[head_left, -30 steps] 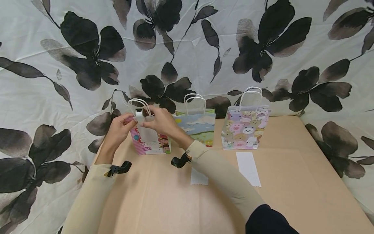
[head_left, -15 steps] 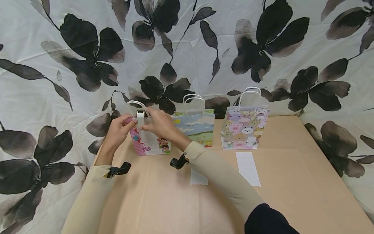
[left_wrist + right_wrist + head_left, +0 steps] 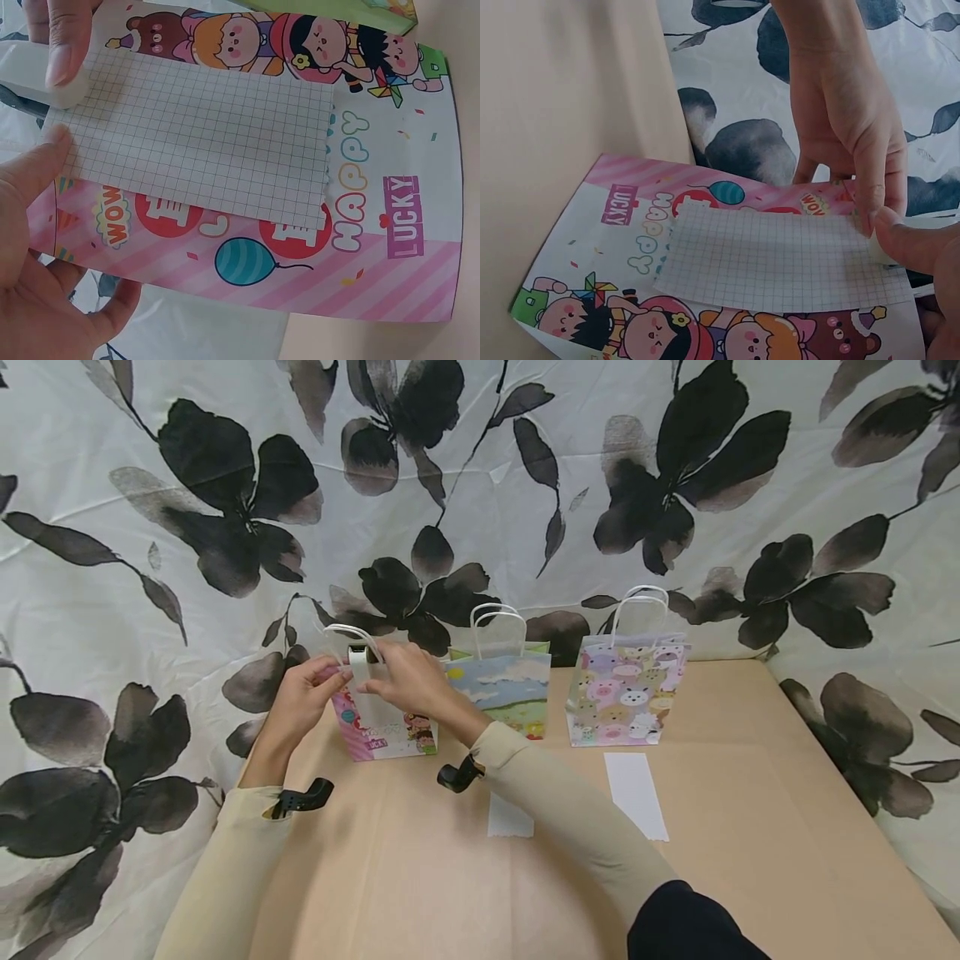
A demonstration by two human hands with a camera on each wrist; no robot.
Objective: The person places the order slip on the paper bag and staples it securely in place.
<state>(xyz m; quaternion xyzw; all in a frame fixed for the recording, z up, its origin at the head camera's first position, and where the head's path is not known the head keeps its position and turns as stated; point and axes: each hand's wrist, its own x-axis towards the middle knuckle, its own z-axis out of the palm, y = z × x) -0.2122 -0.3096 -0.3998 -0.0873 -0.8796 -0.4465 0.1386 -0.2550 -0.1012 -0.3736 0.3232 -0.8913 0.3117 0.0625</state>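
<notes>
A person in light sleeves works with both hands at a tan table (image 3: 787, 827) whose far edge meets a white cloth (image 3: 525, 485) printed with dark flowers. Near the table's far left corner stands a pink and white paper bag (image 3: 388, 743) with white handles, cartoon children, a bear and the words "HAPPY" and "LUCKY". A strip of grid paper (image 3: 199, 142), its lower end wavy, lies flat against the bag's front, hanging from the top edge. The left hand (image 3: 303, 693) pinches strip and bag together at that edge, thumb in front and fingers behind. The right hand (image 3: 412, 681) grips a small white tool (image 3: 26, 69) placed over the strip's top, its thumb on the white casing; its other fingers are mostly hidden. Along the far edge, a blue landscape bag (image 3: 498, 689) stands in the middle, and a lilac animal-print bag (image 3: 628, 689) nearer the far right corner. A white paper slip (image 3: 510, 816), partly covered by the right sleeve (image 3: 570, 810), lies in front of the blue one; a longer slip (image 3: 636, 795) lies before the lilac one.
</notes>
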